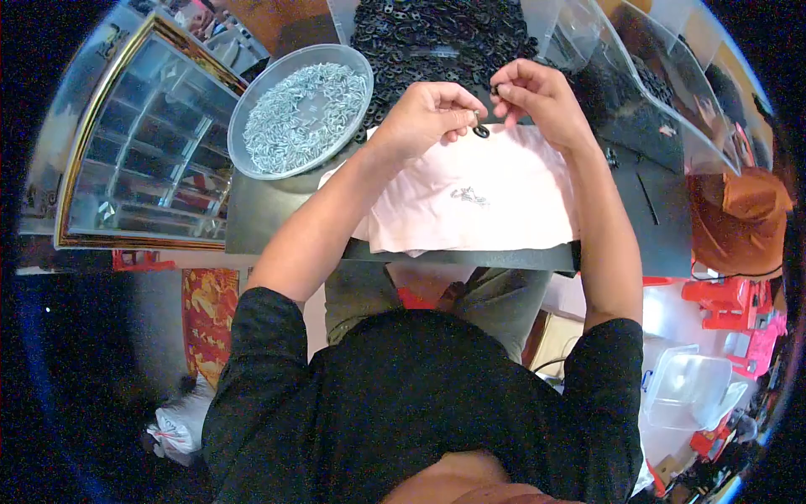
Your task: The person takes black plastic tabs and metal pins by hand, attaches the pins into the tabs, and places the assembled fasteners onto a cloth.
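Currently, L hand (422,119) pinches small black ring-shaped part (481,132) at fingertips, nr far edge of pale pink cloth (420,210); R hand (544,101) close by, fingers + thumb closed on small dark piece (494,90); round clear plastic tub (238,139) w/ silvery metal bits (273,139) to L

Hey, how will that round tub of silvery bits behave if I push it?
The tub is probably stiff: its outline curves smoothly. The silvery bits look metallic, so it's likely heavyish; lying loose, they may shift and rattle.
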`<state>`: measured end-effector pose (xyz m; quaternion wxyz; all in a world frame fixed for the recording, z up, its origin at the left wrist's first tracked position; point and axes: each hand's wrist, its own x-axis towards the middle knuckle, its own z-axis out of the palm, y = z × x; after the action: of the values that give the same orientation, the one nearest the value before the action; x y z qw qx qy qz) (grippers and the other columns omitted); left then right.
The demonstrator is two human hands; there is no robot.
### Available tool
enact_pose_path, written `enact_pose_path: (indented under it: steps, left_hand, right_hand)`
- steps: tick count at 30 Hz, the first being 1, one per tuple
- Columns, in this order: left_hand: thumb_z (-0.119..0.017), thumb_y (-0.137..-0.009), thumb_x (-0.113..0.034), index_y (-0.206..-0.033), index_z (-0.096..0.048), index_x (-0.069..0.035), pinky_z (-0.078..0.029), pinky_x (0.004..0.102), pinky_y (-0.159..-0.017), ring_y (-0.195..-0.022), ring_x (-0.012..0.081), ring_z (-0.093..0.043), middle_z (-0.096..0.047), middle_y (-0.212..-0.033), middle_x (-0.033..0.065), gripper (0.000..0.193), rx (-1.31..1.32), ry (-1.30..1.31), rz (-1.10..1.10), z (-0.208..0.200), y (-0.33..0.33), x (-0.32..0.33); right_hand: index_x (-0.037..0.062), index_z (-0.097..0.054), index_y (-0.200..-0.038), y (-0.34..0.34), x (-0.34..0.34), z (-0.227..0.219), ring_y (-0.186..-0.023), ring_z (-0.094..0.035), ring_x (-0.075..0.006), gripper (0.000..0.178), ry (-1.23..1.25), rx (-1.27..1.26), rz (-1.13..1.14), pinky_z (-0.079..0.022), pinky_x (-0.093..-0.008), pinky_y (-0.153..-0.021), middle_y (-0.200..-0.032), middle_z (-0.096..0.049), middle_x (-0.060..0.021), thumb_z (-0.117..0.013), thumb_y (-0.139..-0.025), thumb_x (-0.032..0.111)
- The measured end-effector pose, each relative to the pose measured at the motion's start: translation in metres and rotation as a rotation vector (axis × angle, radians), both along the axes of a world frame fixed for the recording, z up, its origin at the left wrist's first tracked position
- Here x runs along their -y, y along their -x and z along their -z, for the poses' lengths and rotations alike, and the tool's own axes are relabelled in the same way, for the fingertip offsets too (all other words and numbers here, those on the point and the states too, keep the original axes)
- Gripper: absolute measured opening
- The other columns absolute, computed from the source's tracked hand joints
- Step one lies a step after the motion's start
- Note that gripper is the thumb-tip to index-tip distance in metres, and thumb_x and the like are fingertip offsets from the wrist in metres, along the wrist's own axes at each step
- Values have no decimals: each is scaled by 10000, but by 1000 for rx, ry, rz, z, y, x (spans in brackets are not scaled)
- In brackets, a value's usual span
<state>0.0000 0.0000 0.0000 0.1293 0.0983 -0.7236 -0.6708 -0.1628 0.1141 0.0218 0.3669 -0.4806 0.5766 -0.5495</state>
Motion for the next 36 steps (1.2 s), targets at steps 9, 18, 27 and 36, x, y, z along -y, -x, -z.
enact_pose_path:
  steps: [9, 18, 27, 36]
  left_hand:
    - [-549, -823, -86, -841, -600, 31, -424, 193, -475, -543, 76, -510, -579, -674, 49, 128, -145, -264, -114, -5, 0, 8]
    - [-576, -802, -71, -899, -562, 39, -462, 205, -512, -600, 124, -578, -618, -755, 133, 147, -177, -490, 28, -3, -1, 7]
    - [-597, -789, -109, -855, -559, 21, -454, 204, -476, -572, 123, -580, -627, -741, 136, 151, -35, -252, 67, -9, -3, 3]
    - [-597, -771, -88, -837, -567, 22, -458, 209, -478, -567, 120, -578, -629, -729, 126, 132, -20, -248, 67, -7, -3, 2]
  right_hand:
    - [-27, -596, -939, -27, 1, -13, -556, -527, -86, 157, 75, 1, 36, -459, -211, -529, -704, -572, -39, -539, -804, 28]
    - [-34, -571, -941, -22, 2, -8, -562, -543, -110, 159, 65, 15, 74, -462, -224, -524, -684, -565, -47, -552, -798, 33]
    - [-28, -583, -899, -8, 0, -6, -607, -535, -99, 119, 30, 1, 18, -465, -227, -521, -755, -567, -51, -538, -790, -9]
    - [-16, -556, -867, -10, -1, -8, -626, -568, -113, 70, 0, 47, -26, -455, -215, -499, -761, -581, -63, -525, -810, 10]
